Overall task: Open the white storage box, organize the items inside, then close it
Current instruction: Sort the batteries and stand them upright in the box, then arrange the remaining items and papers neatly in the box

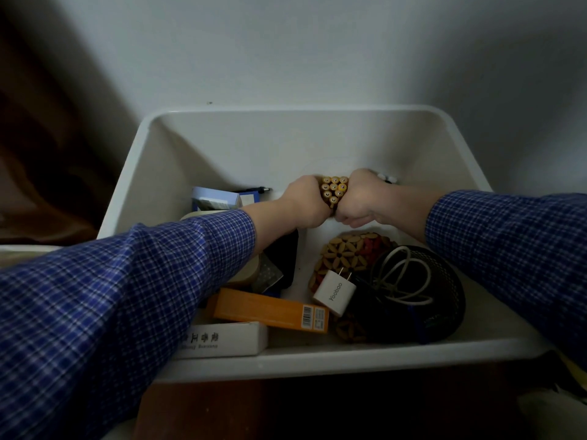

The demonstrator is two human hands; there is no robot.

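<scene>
Holding a bunch of yellow batteries (334, 190) w/ both hands, a person reaches deep into the white storage box (203, 147). Left hand (303, 203) is curled round the left side of the bunch, right hand (359, 201) curled round the right side, so the batteries are squeezed between them w/ the ends facing up at the camera. Both arms wear blue checked sleeves (127, 281).

Box is open, no lid on it, and sits right against a plain pale wall (301, 49). Its back wall is tall and bare. Room is dim. On the left there is something dark brown (41, 138), can't tell what. Below the front rim there is a dark reddish-brown surface (254, 408).

Inside the box, left side: a blue and white carton (216, 198) near the back, a black flat thing (284, 258) under the left wrist, an orange box (270, 308) w/ a barcode, and a white box (228, 339) w/ dark print at the front. Right side: a round woven mat (346, 252) w/ flower shapes, a white charger plug (335, 292) lying on it, and a black mesh basket (444, 300) w/ a white cable (403, 274) coiled in it. A small white thing (387, 178) shows just behind the right hand, too small to tell what.
</scene>
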